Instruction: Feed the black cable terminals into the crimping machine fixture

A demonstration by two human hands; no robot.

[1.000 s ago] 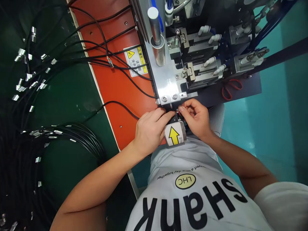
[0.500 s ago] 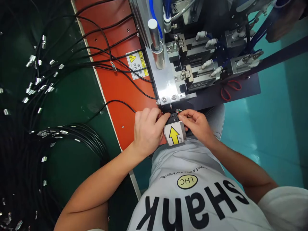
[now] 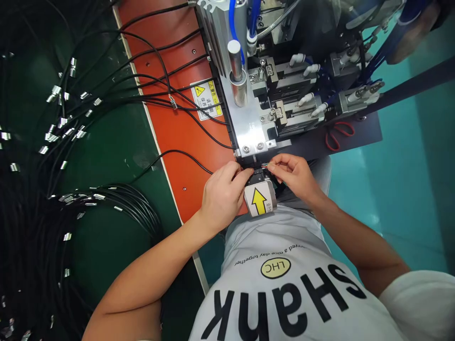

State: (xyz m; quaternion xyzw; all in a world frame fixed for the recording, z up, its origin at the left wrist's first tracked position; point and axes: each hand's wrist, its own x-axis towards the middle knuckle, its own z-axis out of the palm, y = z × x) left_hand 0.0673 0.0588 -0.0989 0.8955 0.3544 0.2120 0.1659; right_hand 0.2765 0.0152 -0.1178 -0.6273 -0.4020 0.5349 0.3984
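Wires (image 3: 264,166) at right hand's (image 3: 297,177) fingertips (image 3: 271,167).

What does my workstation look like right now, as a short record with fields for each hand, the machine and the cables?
Left hand: thumb and finger at the black fixture; grip unclear
Right hand: pinching fine coloured wires beside the fixture
Label: arrow label, yellow on white
Machine: metal plate with blue tubes above
Orange panel: warning label; black cables across
Green surface: silver-ended cables
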